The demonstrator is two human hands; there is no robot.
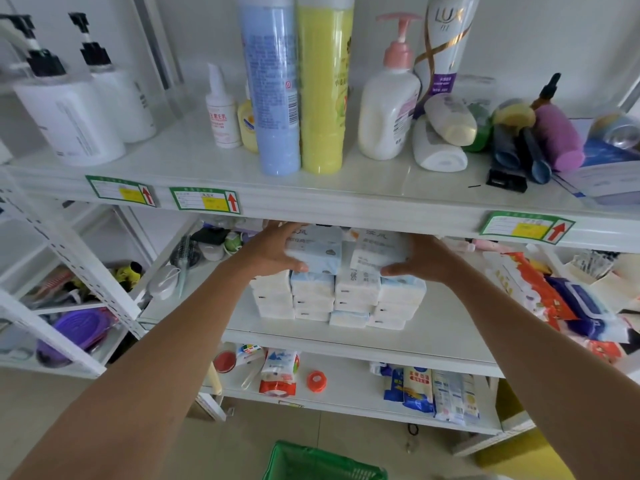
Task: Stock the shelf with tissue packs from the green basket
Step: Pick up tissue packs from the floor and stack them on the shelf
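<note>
A stack of white and pale-blue tissue packs [341, 299] stands on the middle shelf [433, 336]. On its top lie two packs side by side. My left hand [272, 249] grips the left pack [318, 252] from its left side. The right pack [375, 251] is gripped by my right hand [420, 259] from its right side. Both packs rest on the stack, just under the upper shelf's front edge. The green basket [322, 462] shows at the bottom of the view, on the floor below my arms; its contents are out of sight.
The upper shelf [346, 195] carries bottles, pump dispensers and tubes. To the right of the stack lie orange and blue wipe packs [568, 306]. A brush and small items sit to its left. The lower shelf holds bagged goods. Another white rack stands at the left.
</note>
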